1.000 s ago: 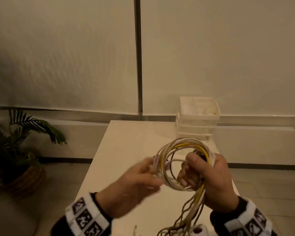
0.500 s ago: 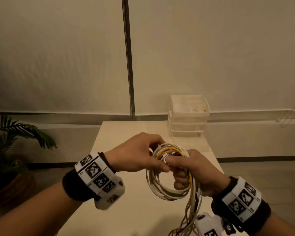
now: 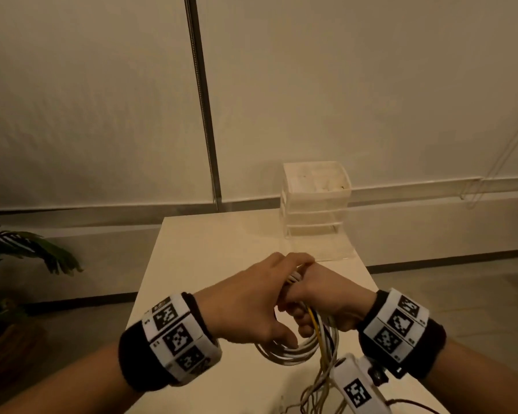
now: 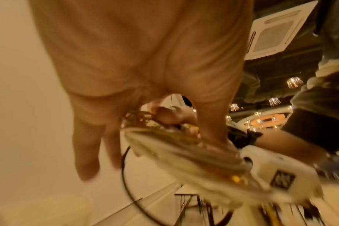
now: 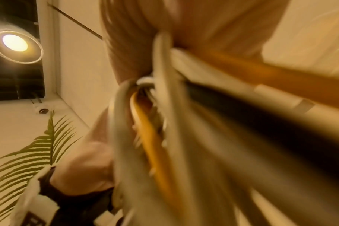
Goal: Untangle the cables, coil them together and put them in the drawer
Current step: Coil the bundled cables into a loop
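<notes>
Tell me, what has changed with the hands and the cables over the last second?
Both hands have dropped lower toward the table. The left hand has slid from the coil's left side over its top, against the right hand. The cable coil, earlier held up, now hangs below them. The right hand still grips it; the loose ends still trail down. The drawer unit is untouched.

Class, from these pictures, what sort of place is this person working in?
Probably an office or studio room: a white table with a small drawer unit, a potted palm and a ceiling air-conditioning cassette.
</notes>
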`<action>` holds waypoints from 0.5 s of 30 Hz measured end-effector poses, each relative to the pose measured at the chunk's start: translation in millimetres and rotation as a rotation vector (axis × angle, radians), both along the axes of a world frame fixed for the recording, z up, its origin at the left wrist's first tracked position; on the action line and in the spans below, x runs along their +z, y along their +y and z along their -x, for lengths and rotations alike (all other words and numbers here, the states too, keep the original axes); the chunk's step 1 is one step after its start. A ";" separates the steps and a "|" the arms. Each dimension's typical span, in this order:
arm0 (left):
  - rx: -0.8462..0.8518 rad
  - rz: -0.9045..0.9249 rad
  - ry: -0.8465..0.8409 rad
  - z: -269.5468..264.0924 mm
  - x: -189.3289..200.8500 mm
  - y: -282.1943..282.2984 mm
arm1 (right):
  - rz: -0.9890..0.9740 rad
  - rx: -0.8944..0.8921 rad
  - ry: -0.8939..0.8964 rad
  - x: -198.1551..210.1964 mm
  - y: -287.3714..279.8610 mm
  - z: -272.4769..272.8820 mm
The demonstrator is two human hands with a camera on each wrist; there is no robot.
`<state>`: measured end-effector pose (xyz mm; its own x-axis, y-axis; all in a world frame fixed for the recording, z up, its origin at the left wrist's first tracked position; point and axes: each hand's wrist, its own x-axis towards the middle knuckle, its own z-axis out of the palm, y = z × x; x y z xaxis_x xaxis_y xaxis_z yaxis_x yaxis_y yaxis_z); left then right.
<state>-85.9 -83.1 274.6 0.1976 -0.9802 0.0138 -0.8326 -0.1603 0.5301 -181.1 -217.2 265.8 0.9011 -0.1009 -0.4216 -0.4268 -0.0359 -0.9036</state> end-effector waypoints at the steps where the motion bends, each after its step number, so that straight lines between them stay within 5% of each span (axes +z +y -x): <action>1: -0.019 0.019 -0.114 -1.1 -3.3 -1.6 | 0.019 0.025 0.001 0.8 1.6 0.7; 4: -0.015 0.033 -0.382 -0.8 -10.5 -5.9 | 0.080 0.044 -0.017 2.7 5.5 1.2; 15: 0.109 0.103 -0.494 16.5 -46.1 -2.8 | 0.375 0.036 -0.004 -9.0 11.8 -2.9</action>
